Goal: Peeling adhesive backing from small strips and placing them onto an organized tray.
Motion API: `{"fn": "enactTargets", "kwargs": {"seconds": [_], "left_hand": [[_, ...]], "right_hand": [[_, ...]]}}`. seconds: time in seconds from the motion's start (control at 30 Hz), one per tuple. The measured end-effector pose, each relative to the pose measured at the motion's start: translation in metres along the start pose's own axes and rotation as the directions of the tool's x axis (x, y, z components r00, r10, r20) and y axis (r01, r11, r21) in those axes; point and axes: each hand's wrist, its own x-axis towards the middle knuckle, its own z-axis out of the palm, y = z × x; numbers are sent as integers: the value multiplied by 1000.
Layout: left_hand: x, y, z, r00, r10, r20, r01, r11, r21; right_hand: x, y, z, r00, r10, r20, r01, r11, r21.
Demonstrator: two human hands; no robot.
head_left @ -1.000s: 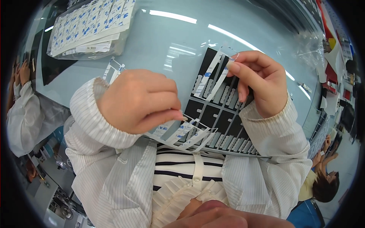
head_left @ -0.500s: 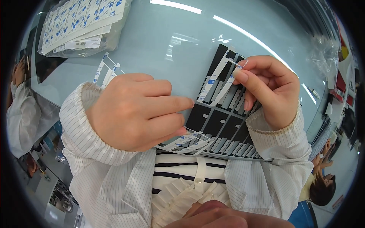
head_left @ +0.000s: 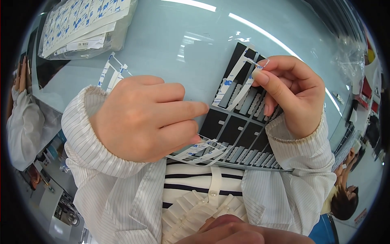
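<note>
My right hand point(head_left: 293, 94) is closed in a pinch, thumb against fingers, on the upper end of a white adhesive strip frame point(head_left: 235, 77) with blue print. The frame's long strips slant down to the left across a black panel point(head_left: 214, 123) with grey dividers and rows of pale scalloped pieces. Palm down, my left hand point(head_left: 144, 118) has its index finger reaching towards the strips' lower ends. Its other fingers curl around more white adhesive strips point(head_left: 199, 151), which bow out below the thumb over the panel's near edge. The exact grip is hidden under the hand.
A clear plastic bag of printed adhesive sheets point(head_left: 87, 26) lies at the far left of the pale table point(head_left: 170, 49). White strip ends point(head_left: 115, 73) poke out behind my left wrist. Crumpled clear plastic point(head_left: 345, 61) is at the far right. Other people are at both sides.
My right hand, the strip frame and the panel appear slightly further right and up. The left hand stays almost in place, and both grips look the same.
</note>
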Motion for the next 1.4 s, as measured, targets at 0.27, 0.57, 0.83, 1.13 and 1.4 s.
{"fn": "enactTargets", "kwargs": {"seconds": [0.27,0.57,0.83,1.13,1.4], "left_hand": [[-1,-3,2,998,62,-20,-61,998,12],[0,-4,1,995,102,-14,-101,993,65],[2,0,-1,995,97,-17,-96,992,78],[2,1,5,997,76,34,-79,992,95],[4,0,6,997,62,43,-66,993,96]], "right_hand": [[0,-1,2,1000,7,-16,-8,1000,-29],[3,0,3,999,17,-35,-18,999,-36],[2,0,3,999,-12,-29,9,995,-103],[1,1,1,999,-27,-31,23,994,-109],[1,2,2,997,-72,-23,69,989,-130]]}}
